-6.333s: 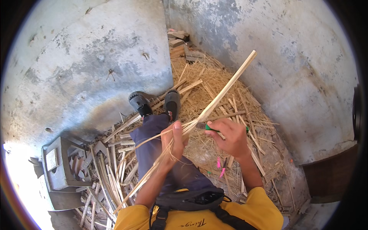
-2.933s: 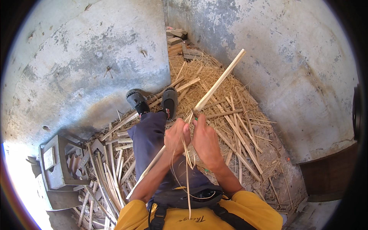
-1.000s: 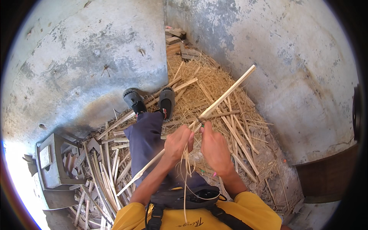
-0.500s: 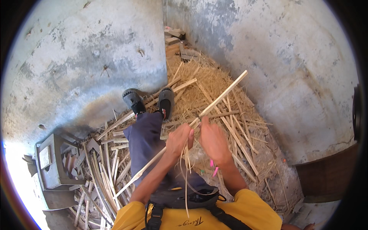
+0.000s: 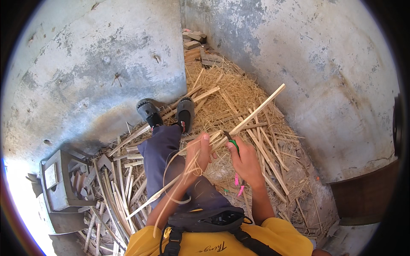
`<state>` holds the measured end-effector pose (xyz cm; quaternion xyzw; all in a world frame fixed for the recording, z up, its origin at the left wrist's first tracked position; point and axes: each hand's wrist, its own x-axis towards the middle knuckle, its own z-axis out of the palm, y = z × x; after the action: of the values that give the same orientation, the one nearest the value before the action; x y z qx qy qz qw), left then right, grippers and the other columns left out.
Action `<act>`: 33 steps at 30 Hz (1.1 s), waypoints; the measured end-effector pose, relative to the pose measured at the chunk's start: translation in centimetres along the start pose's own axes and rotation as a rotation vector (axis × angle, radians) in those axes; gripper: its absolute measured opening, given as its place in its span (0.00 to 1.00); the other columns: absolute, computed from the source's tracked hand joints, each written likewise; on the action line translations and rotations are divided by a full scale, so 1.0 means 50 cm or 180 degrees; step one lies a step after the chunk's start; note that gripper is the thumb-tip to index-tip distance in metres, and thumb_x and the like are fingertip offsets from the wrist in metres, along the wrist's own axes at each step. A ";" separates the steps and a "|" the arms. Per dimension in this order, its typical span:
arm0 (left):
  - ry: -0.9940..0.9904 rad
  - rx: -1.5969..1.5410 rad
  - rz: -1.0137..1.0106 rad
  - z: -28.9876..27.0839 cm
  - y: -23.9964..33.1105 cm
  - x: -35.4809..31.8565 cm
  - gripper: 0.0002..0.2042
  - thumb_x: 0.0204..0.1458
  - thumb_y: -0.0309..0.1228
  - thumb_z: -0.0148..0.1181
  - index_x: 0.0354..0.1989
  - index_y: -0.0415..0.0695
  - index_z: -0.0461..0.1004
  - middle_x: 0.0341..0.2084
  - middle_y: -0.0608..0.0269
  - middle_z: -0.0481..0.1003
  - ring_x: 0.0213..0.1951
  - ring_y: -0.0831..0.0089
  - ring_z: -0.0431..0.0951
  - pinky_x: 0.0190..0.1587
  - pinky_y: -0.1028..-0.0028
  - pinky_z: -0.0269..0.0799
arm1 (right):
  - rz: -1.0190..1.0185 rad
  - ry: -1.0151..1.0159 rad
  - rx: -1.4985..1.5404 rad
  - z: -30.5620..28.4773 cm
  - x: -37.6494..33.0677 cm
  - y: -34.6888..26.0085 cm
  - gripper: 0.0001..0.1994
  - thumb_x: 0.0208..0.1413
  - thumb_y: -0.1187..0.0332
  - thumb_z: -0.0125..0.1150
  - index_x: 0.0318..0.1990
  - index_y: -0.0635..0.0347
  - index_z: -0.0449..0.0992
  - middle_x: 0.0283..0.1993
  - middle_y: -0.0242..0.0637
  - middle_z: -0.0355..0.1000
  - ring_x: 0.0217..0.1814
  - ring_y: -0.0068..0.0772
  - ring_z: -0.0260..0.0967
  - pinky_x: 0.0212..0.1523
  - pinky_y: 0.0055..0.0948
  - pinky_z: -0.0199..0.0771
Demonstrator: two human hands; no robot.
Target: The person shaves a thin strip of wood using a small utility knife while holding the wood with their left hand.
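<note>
A long pale strip of split wood or bamboo [image 5: 258, 110] runs slantwise across my front, from my left sleeve up toward the right wall. My left hand [image 5: 198, 152] is closed around its middle, along with thin shavings [image 5: 173, 164] that curl and hang over my left forearm. In my right hand [image 5: 247, 164] is a knife [image 5: 233, 143] with a green handle, my fingers wrapped round it. Its short dark blade points up and left, against or very close to the strip just beyond my left hand.
Straw-like shavings [image 5: 222, 102] and loose strips [image 5: 267, 153] cover the floor around my shoes [image 5: 184, 112]. More strips are heaped at my left, beside a grey metal frame [image 5: 62, 181]. Weathered walls [image 5: 115, 55] meet at the far corner, with bricks [image 5: 194, 38] there. Two pink pieces [image 5: 237, 179] lie near my right wrist.
My right hand has turned and shifted slightly right and down, bringing the green knife handle into sight. The strip's far end moved right. Shavings at my left hand swung left over the forearm.
</note>
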<state>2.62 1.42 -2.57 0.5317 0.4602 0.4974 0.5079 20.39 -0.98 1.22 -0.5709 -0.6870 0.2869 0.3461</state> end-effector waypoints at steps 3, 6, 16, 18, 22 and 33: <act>-0.0030 -0.0465 -0.0319 -0.006 0.001 0.013 0.24 0.75 0.48 0.39 0.36 0.39 0.69 0.20 0.67 0.65 0.21 0.68 0.81 0.18 0.71 0.76 | 0.0227 0.0046 0.0786 0.018 -0.007 0.031 0.13 0.76 0.62 0.51 0.50 0.64 0.74 0.21 0.38 0.66 0.19 0.31 0.65 0.23 0.37 0.61; -0.0169 -0.1040 -0.0719 -0.020 -0.006 0.025 0.24 0.75 0.51 0.41 0.40 0.40 0.69 0.20 0.67 0.65 0.21 0.65 0.81 0.20 0.67 0.80 | 0.0540 0.0164 0.2260 0.034 -0.013 0.052 0.12 0.76 0.61 0.52 0.52 0.62 0.74 0.22 0.25 0.61 0.19 0.15 0.57 0.20 0.25 0.56; -0.0659 -0.0984 -0.0971 -0.017 0.044 0.015 0.26 0.74 0.52 0.40 0.38 0.38 0.69 0.22 0.63 0.69 0.27 0.59 0.85 0.27 0.64 0.86 | 0.0764 0.0716 0.3616 0.031 0.029 0.068 0.16 0.75 0.59 0.56 0.54 0.64 0.76 0.23 0.21 0.59 0.15 0.10 0.50 0.15 0.16 0.48; -0.0862 -0.0757 -0.1086 -0.018 0.043 0.034 0.26 0.74 0.50 0.40 0.33 0.38 0.69 0.22 0.62 0.70 0.27 0.60 0.85 0.27 0.65 0.87 | 0.0578 0.0856 0.3795 0.028 0.025 0.077 0.16 0.75 0.58 0.55 0.53 0.64 0.77 0.23 0.21 0.59 0.15 0.10 0.50 0.15 0.16 0.48; -0.1383 -0.0219 -0.1304 -0.040 0.003 0.131 0.22 0.72 0.44 0.48 0.38 0.35 0.76 0.26 0.59 0.76 0.31 0.62 0.87 0.30 0.66 0.88 | 0.0333 0.1168 0.3921 0.010 -0.003 0.090 0.16 0.75 0.56 0.53 0.50 0.63 0.75 0.21 0.21 0.57 0.15 0.13 0.48 0.14 0.19 0.46; -0.1576 0.3665 -0.0592 -0.053 -0.217 0.334 0.22 0.52 0.28 0.74 0.51 0.26 0.73 0.47 0.32 0.80 0.51 0.45 0.84 0.45 0.58 0.83 | 0.0419 0.1542 0.3933 -0.025 -0.029 0.060 0.18 0.75 0.55 0.54 0.50 0.64 0.74 0.22 0.20 0.54 0.16 0.12 0.46 0.16 0.20 0.45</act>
<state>1.53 18.93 -12.42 0.7768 0.5673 -0.0138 0.2730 23.29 -1.84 -0.62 -0.3568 -0.2628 0.5120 0.7359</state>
